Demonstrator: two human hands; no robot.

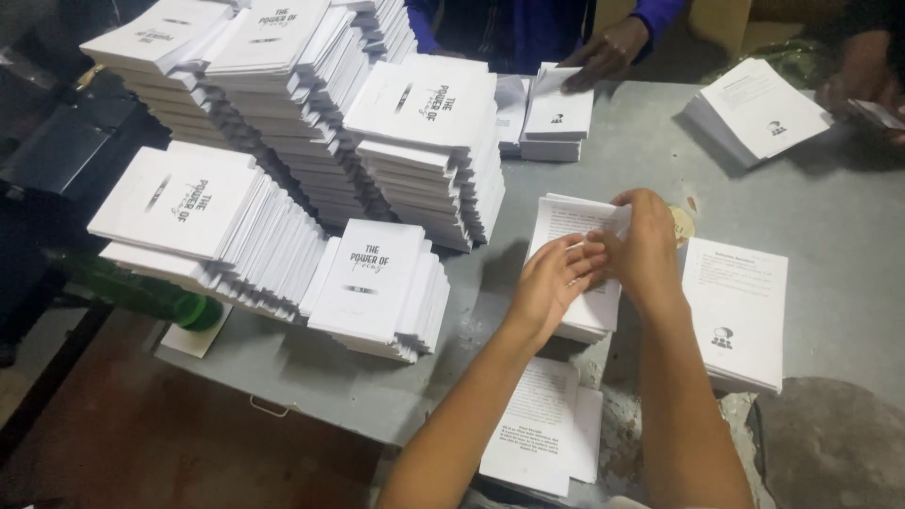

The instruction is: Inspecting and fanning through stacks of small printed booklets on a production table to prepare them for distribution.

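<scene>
I see my left hand (554, 278) and right hand (644, 247) meeting over a small stack of printed pages (575, 264) at the middle of the grey metal table (830, 226). The fingers pinch the top sheet's edge, thin matte white paper dense with small text. Tall leaning piles of white booklets (311, 123) stand to the left, another page stack (737, 311) just beside my right.

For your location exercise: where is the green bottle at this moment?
In the head view, the green bottle lies on its side at the grey table's left edge, just below the leaning stacks of white booklets, far left of both hands.
</scene>
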